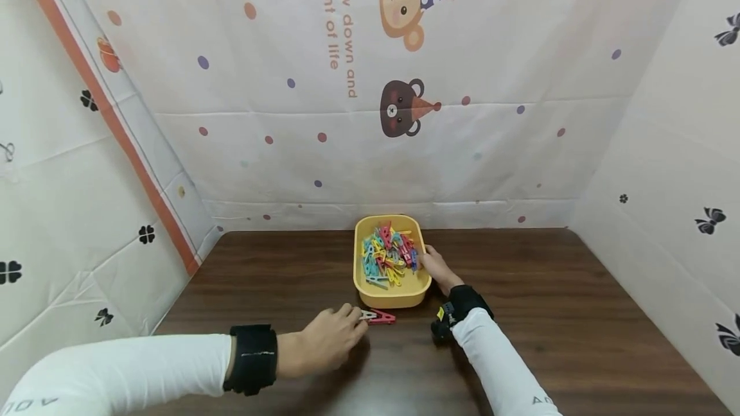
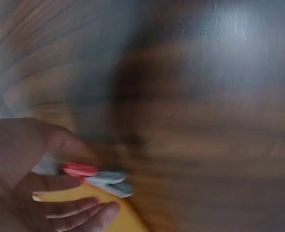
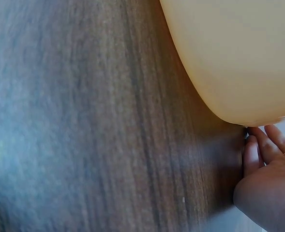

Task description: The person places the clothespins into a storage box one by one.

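Observation:
My left hand (image 1: 329, 341) is at the front of the yellow basket (image 1: 387, 300), fingertips by a white clothespin (image 1: 368, 315) and a red clothespin (image 1: 383, 318) on the table. In the left wrist view the thumb and fingers of the left hand (image 2: 40, 174) stand apart around the red clothespin (image 2: 82, 169), beside the grey-white one (image 2: 111, 182); motion blur hides exact contact. At the basket's right side, my right hand (image 1: 439, 269) holds the rim. The right wrist view shows the right hand (image 3: 270, 169) with its fingers against the basket wall (image 3: 239, 63).
Many-coloured clothespins (image 1: 387, 252) lie piled inside the basket. Brown wood-grain table (image 1: 277, 268) surrounds it, with a printed white cloth (image 1: 324, 165) hanging behind and at both sides. The basket stands close to the table's back edge.

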A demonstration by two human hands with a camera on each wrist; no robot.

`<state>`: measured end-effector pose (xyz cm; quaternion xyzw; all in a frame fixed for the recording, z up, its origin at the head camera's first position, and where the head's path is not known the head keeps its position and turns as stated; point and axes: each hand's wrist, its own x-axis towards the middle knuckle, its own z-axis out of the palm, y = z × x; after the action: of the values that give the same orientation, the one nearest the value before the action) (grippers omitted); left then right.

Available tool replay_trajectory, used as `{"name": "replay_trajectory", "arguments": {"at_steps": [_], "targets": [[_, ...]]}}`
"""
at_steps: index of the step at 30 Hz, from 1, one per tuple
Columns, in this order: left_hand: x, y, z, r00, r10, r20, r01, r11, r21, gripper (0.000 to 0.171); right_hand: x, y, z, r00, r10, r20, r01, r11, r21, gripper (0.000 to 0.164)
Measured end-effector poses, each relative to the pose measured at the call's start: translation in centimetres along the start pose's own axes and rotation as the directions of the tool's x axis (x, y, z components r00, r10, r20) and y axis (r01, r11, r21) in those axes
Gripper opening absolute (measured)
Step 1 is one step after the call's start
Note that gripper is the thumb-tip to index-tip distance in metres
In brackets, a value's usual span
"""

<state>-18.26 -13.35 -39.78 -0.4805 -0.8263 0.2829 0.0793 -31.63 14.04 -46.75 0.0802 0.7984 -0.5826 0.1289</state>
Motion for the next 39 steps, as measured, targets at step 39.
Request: {"name": "replay_trajectory", "arguments": {"at_steps": [39], "targets": [[2.0, -0.1, 3.0, 0.993, -0.116, 0.028, 0.108, 0.773, -0.625, 0.028, -0.4, -0.2, 0.2, 1.000, -0.004, -0.005, 0.004, 1.000, 0.015, 0.071]]}}
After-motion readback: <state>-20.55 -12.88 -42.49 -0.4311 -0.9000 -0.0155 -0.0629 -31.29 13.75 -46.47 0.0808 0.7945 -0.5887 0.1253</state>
